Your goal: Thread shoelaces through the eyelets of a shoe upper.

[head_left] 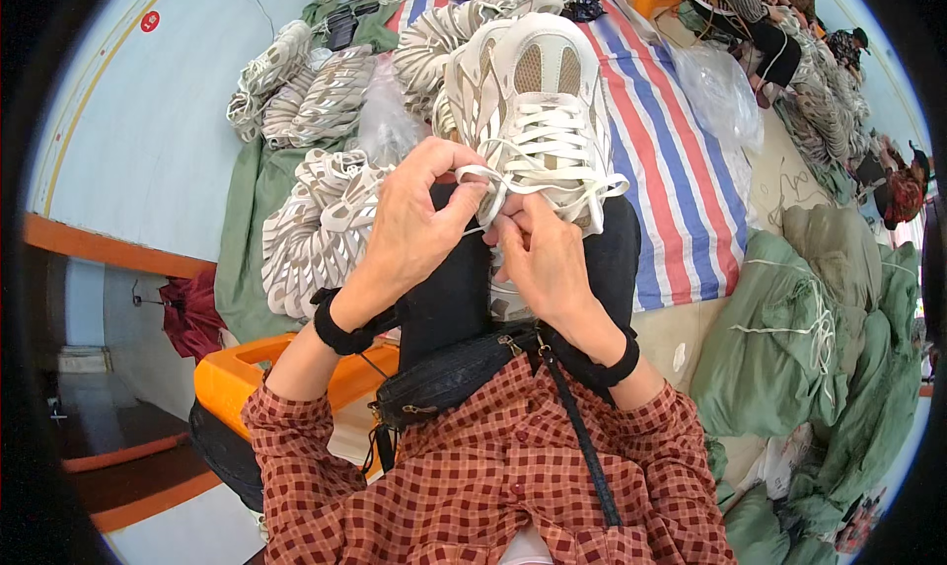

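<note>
A white and beige sneaker upper (547, 37) rests on my lap, toe pointing away, with a tan mesh patch at its toe. White shoelace (552, 136) crosses it in several rows, and a bow loop stands out to the right. Another similar upper (462, 81) lies against its left side. My left hand (419, 210) pinches a loop of the lace between thumb and forefinger. Close beside it, my right hand (543, 259) has its fingers bent and pressed together on the lace near the knot. The fingertips partly hide the knot.
Bundles of similar uppers (321, 234) lie to the left on green cloth (242, 229). A striped sheet (671, 160) spreads ahead to the right. Tied green sacks (769, 338) stand at right. An orange stool (232, 377) is beside me. Other people (740, 12) sit at the far right.
</note>
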Demonstrator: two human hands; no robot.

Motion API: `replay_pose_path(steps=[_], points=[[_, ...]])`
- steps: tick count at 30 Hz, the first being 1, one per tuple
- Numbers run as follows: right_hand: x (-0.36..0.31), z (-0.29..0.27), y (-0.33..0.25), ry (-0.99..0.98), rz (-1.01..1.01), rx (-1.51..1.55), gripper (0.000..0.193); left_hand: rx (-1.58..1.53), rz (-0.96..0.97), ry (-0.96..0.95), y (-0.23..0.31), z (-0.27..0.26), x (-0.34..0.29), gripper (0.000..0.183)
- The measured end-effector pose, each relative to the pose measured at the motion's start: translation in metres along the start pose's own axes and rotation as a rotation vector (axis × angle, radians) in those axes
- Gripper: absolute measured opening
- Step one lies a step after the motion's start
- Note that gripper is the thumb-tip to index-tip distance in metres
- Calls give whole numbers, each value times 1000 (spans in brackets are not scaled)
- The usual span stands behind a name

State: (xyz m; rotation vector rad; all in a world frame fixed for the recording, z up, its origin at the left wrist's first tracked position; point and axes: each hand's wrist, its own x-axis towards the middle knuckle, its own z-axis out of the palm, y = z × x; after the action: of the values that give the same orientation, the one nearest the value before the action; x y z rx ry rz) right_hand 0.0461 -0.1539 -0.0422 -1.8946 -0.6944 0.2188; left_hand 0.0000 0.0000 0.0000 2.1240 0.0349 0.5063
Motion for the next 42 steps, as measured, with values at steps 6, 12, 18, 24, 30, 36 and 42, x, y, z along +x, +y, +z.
replay_pose_path(steps=[6,12,18,24,30,36,42], points=[[-3,-11,2,-27,154,374,13,-74,8,31,-5,10,8,11],[-11,4,16,-57,169,620,17,9,-100,-25,-5,7,-2,10],[-21,6,17,-134,90,519,12,-351,-106,-130,-27,-5,-14,3],[-41,-35,2,-694,113,380,12,-140,-77,-199,-9,-9,-8,28],[18,-122,35,52,22,514,19,377,578,50,37,24,73,40],[91,-89,72,153,-51,463,22,1011,605,-335,39,53,131,25],[118,-98,71,-21,8,459,26,946,749,-395,32,51,137,34]])
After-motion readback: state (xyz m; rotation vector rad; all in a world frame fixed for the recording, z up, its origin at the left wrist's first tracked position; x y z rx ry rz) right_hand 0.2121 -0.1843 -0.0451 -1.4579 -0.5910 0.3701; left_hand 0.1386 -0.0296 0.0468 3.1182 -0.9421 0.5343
